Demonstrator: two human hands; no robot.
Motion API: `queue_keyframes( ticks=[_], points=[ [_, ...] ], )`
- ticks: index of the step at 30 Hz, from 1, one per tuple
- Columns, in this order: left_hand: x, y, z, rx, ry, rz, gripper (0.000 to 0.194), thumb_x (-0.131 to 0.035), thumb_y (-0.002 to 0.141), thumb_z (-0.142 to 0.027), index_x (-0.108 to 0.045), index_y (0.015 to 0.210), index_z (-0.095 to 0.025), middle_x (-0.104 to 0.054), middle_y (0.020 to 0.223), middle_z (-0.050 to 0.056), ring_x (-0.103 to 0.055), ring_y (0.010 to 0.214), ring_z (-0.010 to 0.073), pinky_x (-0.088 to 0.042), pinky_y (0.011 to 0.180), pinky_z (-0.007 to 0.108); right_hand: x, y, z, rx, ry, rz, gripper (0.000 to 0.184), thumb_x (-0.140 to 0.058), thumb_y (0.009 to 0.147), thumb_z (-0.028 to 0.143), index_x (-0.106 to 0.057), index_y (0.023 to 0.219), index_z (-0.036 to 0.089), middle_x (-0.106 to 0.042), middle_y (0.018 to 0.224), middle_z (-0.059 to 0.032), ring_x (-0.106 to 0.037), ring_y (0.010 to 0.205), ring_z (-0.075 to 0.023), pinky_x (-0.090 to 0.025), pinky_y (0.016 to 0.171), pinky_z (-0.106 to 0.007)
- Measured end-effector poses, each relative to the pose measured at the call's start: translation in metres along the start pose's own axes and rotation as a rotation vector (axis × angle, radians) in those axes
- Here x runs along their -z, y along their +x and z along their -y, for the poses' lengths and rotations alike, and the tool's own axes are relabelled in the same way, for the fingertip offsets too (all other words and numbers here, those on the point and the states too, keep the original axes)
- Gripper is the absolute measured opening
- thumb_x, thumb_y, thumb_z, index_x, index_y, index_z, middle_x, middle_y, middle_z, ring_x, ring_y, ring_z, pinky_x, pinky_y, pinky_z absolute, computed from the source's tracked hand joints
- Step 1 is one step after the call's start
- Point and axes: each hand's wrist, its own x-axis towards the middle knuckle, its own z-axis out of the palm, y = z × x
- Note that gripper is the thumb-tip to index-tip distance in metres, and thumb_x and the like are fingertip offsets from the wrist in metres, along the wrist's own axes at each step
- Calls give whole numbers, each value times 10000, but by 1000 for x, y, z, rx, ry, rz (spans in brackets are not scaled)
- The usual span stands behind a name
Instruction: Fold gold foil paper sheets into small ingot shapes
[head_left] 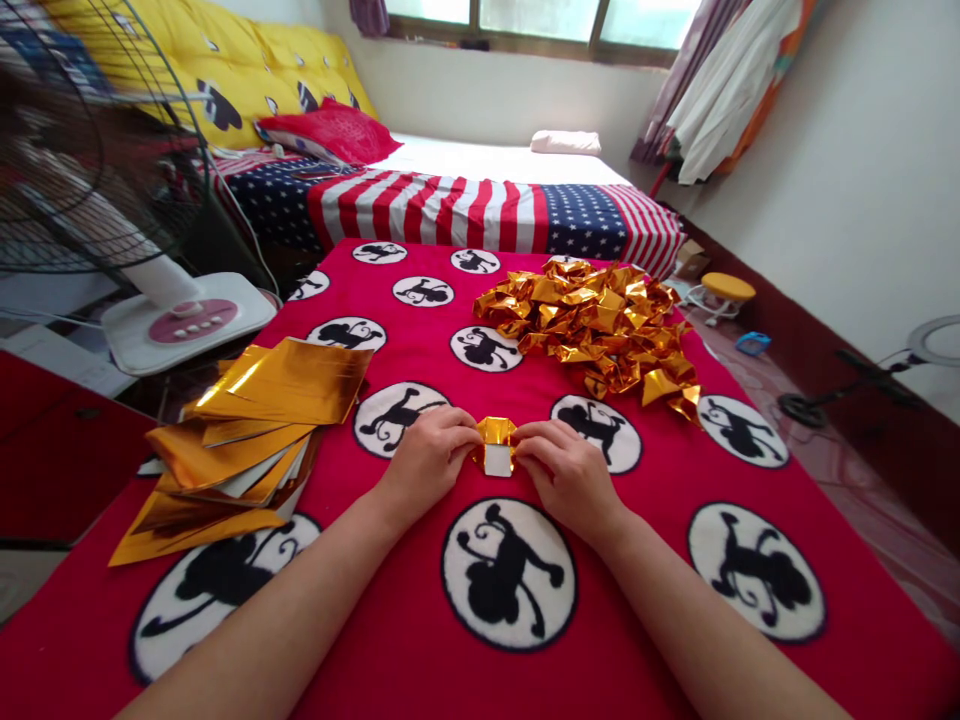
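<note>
A small folded piece of gold foil paper [497, 432], with a white patch facing up, is held between my two hands near the middle of the red cloth. My left hand [431, 448] pinches its left edge, and my right hand [566, 468] pinches the right edge. To the left lies a loose stack of flat gold foil sheets [292, 385], some showing white undersides. Beyond my right hand is a heap of folded gold foil pieces [592, 320]. The thumbs are partly hidden behind the fingers.
The red cloth [360, 620] with monkey prints covers the table. A white fan [180, 310] stands at the left. Behind is a bed with a flag-patterned cover [450, 212]. A yellow stool [727, 287] and a ring-light stand [855, 370] are at the right.
</note>
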Motion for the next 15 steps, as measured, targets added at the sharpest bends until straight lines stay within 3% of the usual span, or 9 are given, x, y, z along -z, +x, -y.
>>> queue_keyframes(
  ticks=[7,11,15],
  points=[
    [15,-5,-8,-75,68,157,233,-589,815,-106,-719,995,-177,-678,1018,72,-599,955,196,-495,896,358,8,-2,-4,18,117,38,157,-565,885,120,-680,931,215,-653,1045,-76,-596,957,-192,-524,827,-353],
    [17,-6,-10,-106,154,182,190,-579,861,-182,-722,986,-181,-688,985,74,-611,934,204,-501,878,374,10,-2,-5,30,103,52,162,-569,887,126,-696,925,218,-656,1042,-79,-594,960,-198,-530,810,-359],
    [14,-6,-9,-224,276,138,193,-536,912,-221,-720,963,-196,-718,951,65,-642,906,204,-514,822,373,10,-1,-5,59,89,45,174,-556,898,136,-707,922,220,-663,1024,-84,-600,935,-192,-536,780,-350]
  ],
)
